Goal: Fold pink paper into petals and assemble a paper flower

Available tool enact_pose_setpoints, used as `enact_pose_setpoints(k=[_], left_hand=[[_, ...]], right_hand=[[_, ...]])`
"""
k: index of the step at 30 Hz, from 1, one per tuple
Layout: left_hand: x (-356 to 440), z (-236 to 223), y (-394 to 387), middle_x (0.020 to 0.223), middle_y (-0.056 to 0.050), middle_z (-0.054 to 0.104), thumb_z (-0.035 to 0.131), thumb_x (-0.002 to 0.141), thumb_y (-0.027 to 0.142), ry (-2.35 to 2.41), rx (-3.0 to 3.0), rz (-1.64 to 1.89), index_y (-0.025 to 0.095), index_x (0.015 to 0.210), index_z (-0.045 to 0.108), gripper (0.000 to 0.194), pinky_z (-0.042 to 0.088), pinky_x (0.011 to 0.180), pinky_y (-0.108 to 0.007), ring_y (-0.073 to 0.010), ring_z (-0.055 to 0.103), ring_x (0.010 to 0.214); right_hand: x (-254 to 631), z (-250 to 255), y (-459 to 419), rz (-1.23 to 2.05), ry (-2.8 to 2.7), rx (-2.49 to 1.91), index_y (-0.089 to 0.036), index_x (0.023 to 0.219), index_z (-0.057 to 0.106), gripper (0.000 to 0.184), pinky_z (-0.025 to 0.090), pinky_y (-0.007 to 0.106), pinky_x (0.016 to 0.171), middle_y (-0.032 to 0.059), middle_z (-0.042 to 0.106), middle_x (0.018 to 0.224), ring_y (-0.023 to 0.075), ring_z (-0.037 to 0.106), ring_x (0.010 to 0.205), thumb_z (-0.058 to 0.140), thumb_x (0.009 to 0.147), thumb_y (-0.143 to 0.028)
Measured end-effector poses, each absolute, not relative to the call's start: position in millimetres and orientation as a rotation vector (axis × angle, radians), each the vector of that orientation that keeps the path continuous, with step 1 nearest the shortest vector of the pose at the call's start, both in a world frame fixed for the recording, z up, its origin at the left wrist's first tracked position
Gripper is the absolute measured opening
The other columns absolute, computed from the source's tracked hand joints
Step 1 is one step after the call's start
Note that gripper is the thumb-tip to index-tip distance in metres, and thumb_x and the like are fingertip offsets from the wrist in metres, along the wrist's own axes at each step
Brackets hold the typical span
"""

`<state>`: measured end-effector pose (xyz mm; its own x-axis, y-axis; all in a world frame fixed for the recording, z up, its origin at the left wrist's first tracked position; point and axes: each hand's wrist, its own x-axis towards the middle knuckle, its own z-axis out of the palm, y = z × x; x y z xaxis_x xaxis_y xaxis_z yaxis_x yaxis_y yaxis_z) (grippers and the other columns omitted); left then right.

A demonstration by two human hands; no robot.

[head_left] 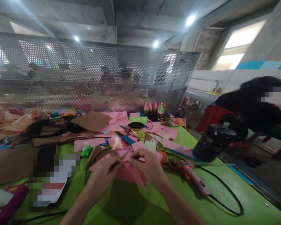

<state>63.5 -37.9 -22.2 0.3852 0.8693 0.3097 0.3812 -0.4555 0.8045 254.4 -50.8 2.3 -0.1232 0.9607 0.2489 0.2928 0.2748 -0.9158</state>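
Observation:
Both of my hands are close together over the green table [135,215], working at pink paper [131,173]. My left hand [105,168] has its fingers bent and pinched at the paper's upper left part. With thumb and forefinger together, my right hand [147,164] grips the same paper a little to the right. A lower flap of the paper hangs below the fingertips. A pink glue gun [196,179] with a lit red light lies to the right of my right hand, its nozzle end messy with residue.
Pink sheets [118,120], brown felt-like pieces [92,121] and pens crowd the table behind my hands. Small ice-cream-cone crafts [161,108] stand by a perforated metal screen [84,75]. A dark jug [210,142] is at right, near a seated person [253,97]. A black cord [234,195] loops nearby.

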Motion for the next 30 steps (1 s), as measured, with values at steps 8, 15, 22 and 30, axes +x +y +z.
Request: enact_pose_setpoints(k=[8, 15, 22, 30], left_hand=[[64.0, -23.9, -38.2, 0.077, -0.001, 0.068, 0.05, 0.091, 0.034, 1.059, 1.986, 1.003, 0.022, 0.081, 0.068, 0.024, 0.041, 0.068, -0.027, -0.0196, 0.06, 0.076], [67.9, -26.9, -38.8, 0.087, -0.004, 0.072, 0.05, 0.091, 0.033, 0.997, 1.954, 0.969, 0.022, 0.091, 0.07, 0.023, 0.043, 0.073, -0.029, -0.023, 0.064, 0.085], [67.9, -29.2, -38.2, 0.086, -0.003, 0.071, 0.049, 0.089, 0.026, 1.005, 1.928, 0.934, 0.021, 0.088, 0.07, 0.021, 0.042, 0.073, -0.028, -0.0228, 0.064, 0.085], [67.7, -29.6, -37.1, 0.087, -0.004, 0.071, 0.048, 0.09, 0.027, 1.021, 1.923, 0.914, 0.019, 0.086, 0.068, 0.022, 0.042, 0.073, -0.027, -0.022, 0.062, 0.084]], right_hand=[[253.5, -5.1, -50.5, 0.897, -1.621, -1.152, -0.019, 0.077, 0.07, 0.006, 0.045, 0.026, 0.07, 0.0003, 0.069, 0.074, 0.017, 0.062, 0.075, 0.068, 0.079, -0.024], [250.0, -1.7, -54.8, 0.801, -1.671, -1.17, -0.02, 0.075, 0.07, 0.007, 0.043, 0.025, 0.069, 0.0001, 0.069, 0.075, 0.0168, 0.06, 0.075, 0.066, 0.08, -0.019], [249.0, -3.8, -53.1, 0.893, -1.644, -1.155, -0.02, 0.079, 0.071, 0.008, 0.044, 0.027, 0.072, 0.0017, 0.07, 0.079, 0.0189, 0.061, 0.079, 0.064, 0.081, -0.024], [251.3, -3.6, -51.1, 0.864, -1.597, -1.182, -0.019, 0.075, 0.069, 0.017, 0.041, 0.025, 0.069, -0.0004, 0.068, 0.076, 0.0168, 0.059, 0.076, 0.059, 0.087, -0.027]])
